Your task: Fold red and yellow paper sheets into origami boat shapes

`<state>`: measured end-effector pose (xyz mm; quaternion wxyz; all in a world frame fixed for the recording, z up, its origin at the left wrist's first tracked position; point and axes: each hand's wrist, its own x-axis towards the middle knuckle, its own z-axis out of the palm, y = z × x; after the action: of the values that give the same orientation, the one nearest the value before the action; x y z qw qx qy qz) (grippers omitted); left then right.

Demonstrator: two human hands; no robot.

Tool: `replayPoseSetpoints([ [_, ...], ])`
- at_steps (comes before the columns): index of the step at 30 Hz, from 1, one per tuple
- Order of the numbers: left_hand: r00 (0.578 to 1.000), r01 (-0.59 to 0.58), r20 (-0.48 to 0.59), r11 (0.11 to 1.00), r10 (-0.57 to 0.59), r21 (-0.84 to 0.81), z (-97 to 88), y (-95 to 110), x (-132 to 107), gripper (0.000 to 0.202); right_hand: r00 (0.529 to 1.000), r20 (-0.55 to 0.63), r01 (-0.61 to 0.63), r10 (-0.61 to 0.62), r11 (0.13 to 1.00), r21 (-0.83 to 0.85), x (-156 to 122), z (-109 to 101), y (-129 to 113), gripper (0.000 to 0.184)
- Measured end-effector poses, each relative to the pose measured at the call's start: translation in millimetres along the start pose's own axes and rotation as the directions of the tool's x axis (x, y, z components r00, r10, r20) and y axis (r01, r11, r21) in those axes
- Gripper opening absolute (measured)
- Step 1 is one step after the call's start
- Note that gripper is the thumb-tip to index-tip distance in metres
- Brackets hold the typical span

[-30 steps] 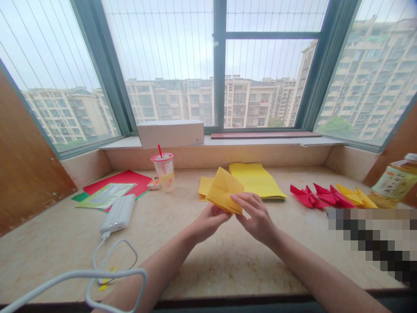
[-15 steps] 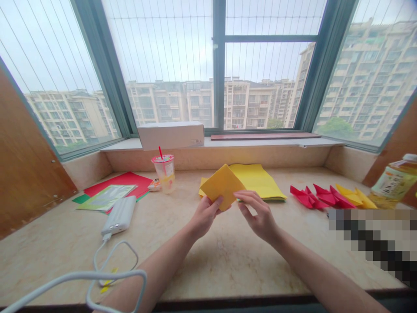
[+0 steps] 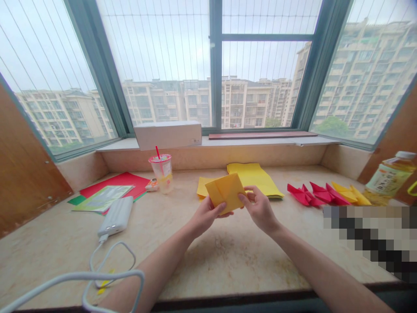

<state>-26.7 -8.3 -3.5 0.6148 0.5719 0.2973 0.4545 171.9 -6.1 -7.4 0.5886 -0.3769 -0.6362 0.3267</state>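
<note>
A folded yellow paper [image 3: 227, 191], roughly square with a crease showing, is held up over the counter between both hands. My left hand [image 3: 208, 215] grips its lower left part, thumb on the front and fingers behind. At the right edge, my right hand [image 3: 259, 208] pinches the paper between thumb and fingers. Behind the held piece lie a smaller yellow paper [image 3: 202, 187] and a stack of yellow sheets [image 3: 259, 178], both partly covered by it in view.
Red and yellow folded paper pieces [image 3: 304, 195] sit at the right beside a drink bottle [image 3: 389, 178]. At the left are a plastic cup with a straw [image 3: 162, 174], red paper [image 3: 120, 180], a white power bank [image 3: 116, 215] and its cable [image 3: 114, 274]. A white box [image 3: 168, 135] rests on the sill.
The yellow paper has turned from a diamond stance to a nearly level square and sits slightly lower. My right hand has closed on its right edge. The camera view has shifted slightly.
</note>
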Motion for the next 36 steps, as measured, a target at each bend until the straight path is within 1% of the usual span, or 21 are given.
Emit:
replayPoseSetpoints([
  [3, 0.999, 0.016, 0.045, 0.996, -0.020, 0.090, -3.1, 1.3, 0.0, 0.052, 0.996, 0.068, -0.059, 0.055, 0.996, 0.066, 1.4, -1.7, -2.6, 0.035],
  [5, 0.990, 0.040, 0.130, 0.988, -0.059, 0.147, -3.7, 1.1, -1.3, 0.049, 0.994, 0.081, -0.086, 0.079, 0.992, 0.088, 2.9, -4.0, -2.8, 0.035],
  [7, 0.968, 0.060, 0.230, 0.983, -0.099, 0.171, -2.9, 0.5, -3.4, 0.047, 0.997, 0.035, -0.077, 0.075, 0.994, 0.071, 4.3, -6.3, -2.3, 0.038],
  [9, 0.948, 0.069, 0.298, 0.984, -0.117, 0.166, -0.9, 0.5, -5.5, 0.045, 0.998, -0.022, -0.061, 0.062, 0.997, 0.045, 5.5, -7.8, -1.3, 0.040],
  [12, 0.942, 0.066, 0.318, 0.987, -0.109, 0.144, 2.5, 2.5, -7.5, 0.046, 0.997, -0.040, -0.067, 0.070, 0.996, 0.057, 7.1, -8.1, 0.6, 0.040],
  [14, 0.951, 0.069, 0.292, 0.989, -0.106, 0.132, 4.2, 4.4, -7.3, 0.048, 0.996, -0.040, -0.077, 0.080, 0.994, 0.080, 8.2, -7.9, 2.1, 0.039],
  [15, 0.960, 0.071, 0.260, 0.989, -0.103, 0.127, 4.6, 5.3, -6.6, 0.049, 0.996, -0.040, -0.078, 0.082, 0.993, 0.090, 8.7, -8.0, 2.9, 0.038],
  [17, 0.983, 0.070, 0.162, 0.992, -0.087, 0.108, 4.6, 7.0, -4.6, 0.053, 0.998, -0.041, -0.053, 0.057, 0.995, 0.089, 9.0, -8.9, 4.6, 0.041],
  [19, 0.998, 0.050, 0.045, 0.996, -0.054, 0.073, 3.7, 9.1, -2.4, 0.055, 1.000, -0.023, 0.022, -0.021, 1.000, 0.019, 8.1, -10.2, 5.7, 0.048],
  [20, 0.999, 0.036, -0.006, 0.998, -0.036, 0.052, 3.0, 10.4, -1.7, 0.055, 0.997, 0.008, 0.076, -0.076, 0.996, -0.041, 7.2, -10.7, 5.9, 0.050],
  [22, 0.998, 0.012, -0.069, 1.000, -0.012, 0.009, 1.9, 13.3, -1.3, 0.057, 0.977, 0.122, 0.195, -0.176, 0.967, -0.166, 4.4, -10.7, 5.6, 0.048],
  [24, 0.997, -0.004, -0.081, 1.000, 0.002, -0.024, 1.5, 15.9, -2.1, 0.061, 0.946, 0.231, 0.279, -0.226, 0.932, -0.232, 1.6, -8.9, 4.9, 0.045],
  [26, 0.998, -0.013, -0.066, 0.999, 0.011, -0.037, 1.8, 17.1, -3.2, 0.063, 0.936, 0.256, 0.302, -0.240, 0.923, -0.239, -0.2, -6.7, 4.7, 0.042],
  [29, 0.999, 0.000, -0.046, 0.999, -0.002, -0.034, 2.8, 15.9, -3.7, 0.056, 0.947, 0.216, 0.283, -0.238, 0.937, -0.206, 0.3, -5.7, 6.6, 0.039],
  [31, 0.998, 0.006, -0.063, 1.000, -0.008, -0.028, 3.3, 14.4, -3.1, 0.054, 0.954, 0.195, 0.268, -0.230, 0.943, -0.197, 1.8, -7.0, 8.8, 0.039],
  [33, 0.994, -0.016, -0.110, 0.999, 0.012, -0.032, 3.7, 13.4, -2.3, 0.059, 0.960, 0.173, 0.253, -0.219, 0.945, -0.208, 3.0, -8.5, 10.8, 0.039],
  [36, 0.983, -0.074, -0.173, 0.995, 0.062, -0.066, 3.9, 13.0, -1.8, 0.075, 0.965, 0.151, 0.243, -0.213, 0.946, -0.215, 3.8, -9.1, 12.2, 0.038],
])
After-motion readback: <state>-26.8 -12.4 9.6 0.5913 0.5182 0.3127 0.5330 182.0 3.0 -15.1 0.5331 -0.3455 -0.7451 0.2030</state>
